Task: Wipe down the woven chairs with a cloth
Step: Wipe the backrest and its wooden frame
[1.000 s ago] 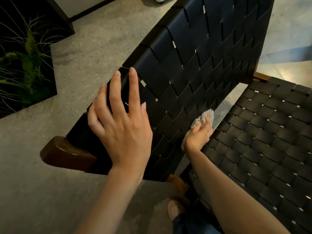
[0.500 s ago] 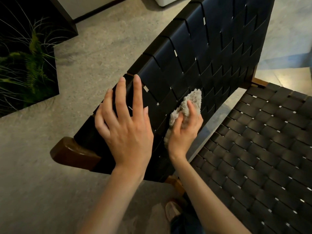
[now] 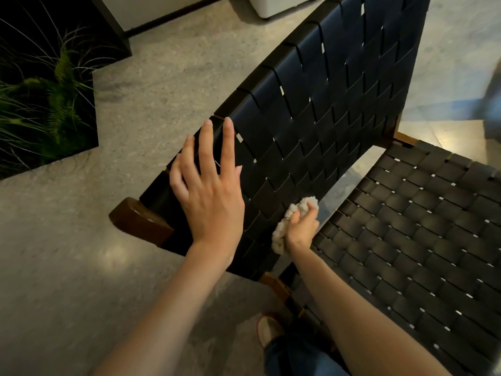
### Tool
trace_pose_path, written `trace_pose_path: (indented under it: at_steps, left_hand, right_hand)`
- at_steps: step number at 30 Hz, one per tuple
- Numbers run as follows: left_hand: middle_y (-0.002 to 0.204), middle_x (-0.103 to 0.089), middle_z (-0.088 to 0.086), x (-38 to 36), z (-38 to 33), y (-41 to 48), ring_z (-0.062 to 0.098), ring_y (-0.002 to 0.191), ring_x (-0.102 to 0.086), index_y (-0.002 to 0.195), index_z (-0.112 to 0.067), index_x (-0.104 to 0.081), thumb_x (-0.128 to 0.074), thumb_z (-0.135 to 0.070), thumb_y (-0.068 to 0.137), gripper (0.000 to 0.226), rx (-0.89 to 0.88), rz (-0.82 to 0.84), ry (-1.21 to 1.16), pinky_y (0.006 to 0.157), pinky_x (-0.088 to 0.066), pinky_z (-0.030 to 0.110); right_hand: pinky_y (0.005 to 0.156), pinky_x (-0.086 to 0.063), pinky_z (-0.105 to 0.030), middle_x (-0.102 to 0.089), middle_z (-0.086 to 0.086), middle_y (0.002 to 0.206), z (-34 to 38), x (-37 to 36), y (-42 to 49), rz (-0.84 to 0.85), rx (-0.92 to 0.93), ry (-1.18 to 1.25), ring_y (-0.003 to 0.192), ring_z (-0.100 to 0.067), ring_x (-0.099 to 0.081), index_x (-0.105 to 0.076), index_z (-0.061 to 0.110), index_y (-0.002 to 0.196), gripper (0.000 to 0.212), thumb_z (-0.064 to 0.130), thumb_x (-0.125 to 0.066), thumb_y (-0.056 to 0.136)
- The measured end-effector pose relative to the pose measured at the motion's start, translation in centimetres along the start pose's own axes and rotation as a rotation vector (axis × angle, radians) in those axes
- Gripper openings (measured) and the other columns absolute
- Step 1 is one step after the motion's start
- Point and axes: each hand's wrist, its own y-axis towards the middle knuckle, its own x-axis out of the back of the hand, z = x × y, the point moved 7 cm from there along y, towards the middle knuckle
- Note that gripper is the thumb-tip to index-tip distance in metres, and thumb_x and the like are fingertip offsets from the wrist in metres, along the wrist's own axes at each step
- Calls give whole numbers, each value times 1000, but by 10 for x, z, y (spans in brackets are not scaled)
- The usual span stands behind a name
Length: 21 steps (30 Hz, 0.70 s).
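Observation:
A chair of black woven straps on a brown wooden frame fills the right of the view, its backrest [image 3: 333, 104] rising toward me and its seat [image 3: 423, 226] spreading to the right. My left hand [image 3: 208, 191] rests flat with straight fingers on the backrest's top edge. My right hand [image 3: 301, 226] grips a crumpled beige cloth [image 3: 284, 226] and presses it against the lowest part of the backrest, close to the gap before the seat.
Grey stone floor [image 3: 151, 90] lies to the left. A dark planter with green ferns [image 3: 46, 104] stands at the far left. A white object [image 3: 282, 5] sits at the top. My shoe [image 3: 268, 329] is by the chair's wooden corner [image 3: 141, 221].
My right hand swept the cloth up the backrest half a second ago, then back down to its lowest part. The left hand stayed on the top edge.

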Motion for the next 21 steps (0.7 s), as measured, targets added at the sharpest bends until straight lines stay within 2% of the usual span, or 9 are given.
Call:
trace_pose_path:
  at_steps: [4,7,9,11,14,21]
  left_hand:
    - [155,-28,6,12,5,3,27,138,-32,152,-22,-17,-54,-23,95,68,10,141,-174,107,-25,42]
    - [157,-23,5,24,12,7,26,141,-27,152,-22,-16,-64,-10,87,82,-32,286,-260,109,-29,43]
    - [159,-16,5,31,17,10,25,144,-21,153,-21,-9,-63,-8,87,86,-101,381,-254,112,-27,41]
    - [159,-14,5,42,23,15,24,144,-20,152,-20,-5,-58,-12,92,81,-151,459,-280,115,-26,39]
    - [155,-24,5,67,31,20,21,141,-27,152,-19,-8,-46,-21,99,66,-175,529,-328,114,-26,39]
    - [156,-25,2,115,29,43,18,142,-26,152,-19,-11,-42,-28,100,61,-206,521,-410,115,-26,43]
  right_hand:
    - [102,-38,-35,-38,-9,137,58,4,-52,155,187,129,120,-19,-44,-36,26,139,41,14,-42,101]
    - [107,-39,-47,-43,0,140,109,17,-85,215,374,170,126,-16,-45,-39,42,132,39,19,-44,100]
    - [106,-40,-50,-44,1,140,139,35,-103,197,442,192,126,-17,-46,-39,46,130,39,22,-44,100]
    - [105,-42,-51,-44,-1,140,164,56,-120,189,449,235,124,-18,-48,-38,45,129,37,22,-44,101]
    - [104,-43,-50,-45,-4,140,183,83,-148,225,440,222,123,-19,-49,-37,41,130,36,20,-43,101]
    - [104,-44,-50,-46,-2,139,213,124,-172,214,433,129,122,-17,-49,-35,44,132,37,25,-43,101]
